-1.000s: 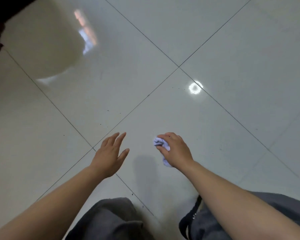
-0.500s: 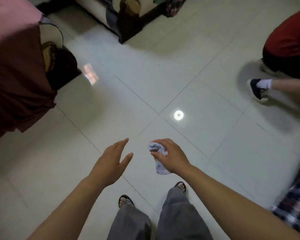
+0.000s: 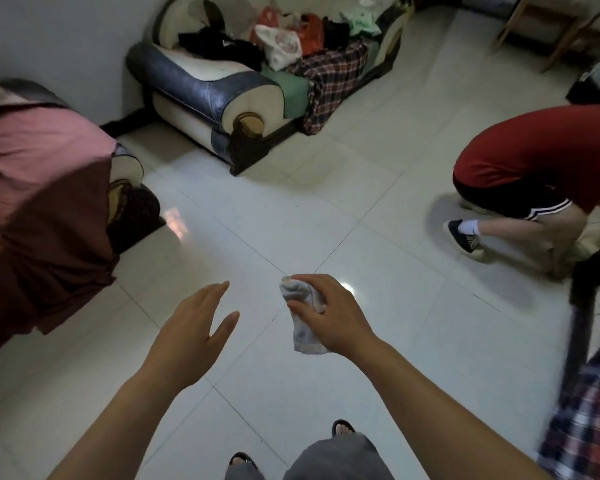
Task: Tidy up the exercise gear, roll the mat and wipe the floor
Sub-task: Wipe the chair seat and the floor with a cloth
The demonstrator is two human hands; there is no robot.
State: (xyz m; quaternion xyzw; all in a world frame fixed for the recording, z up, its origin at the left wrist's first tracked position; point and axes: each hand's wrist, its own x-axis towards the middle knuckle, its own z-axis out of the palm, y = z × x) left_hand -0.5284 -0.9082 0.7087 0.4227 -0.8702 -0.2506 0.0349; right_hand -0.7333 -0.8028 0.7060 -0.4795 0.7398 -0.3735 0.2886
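My right hand (image 3: 329, 315) grips a small whitish cleaning cloth (image 3: 303, 332), which hangs crumpled below my fingers, well above the glossy white tiled floor (image 3: 378, 358). My left hand (image 3: 194, 332) is held out beside it with fingers straight and spread, holding nothing. Both arms reach forward over the floor. My grey trousers and sandalled feet (image 3: 342, 429) show at the bottom. No mat or exercise gear is visible.
A sofa (image 3: 222, 98) piled with clothes and bags stands at the back. An armchair draped in pink and maroon cloth (image 3: 39, 202) fills the left. A person in a red shirt (image 3: 548, 161) crouches at the right. Plaid fabric (image 3: 589, 420) lies at the lower right.
I have risen from a crouch near the floor to standing; the view lifted and widened to show the room. The cloth came up off the floor in my right hand.
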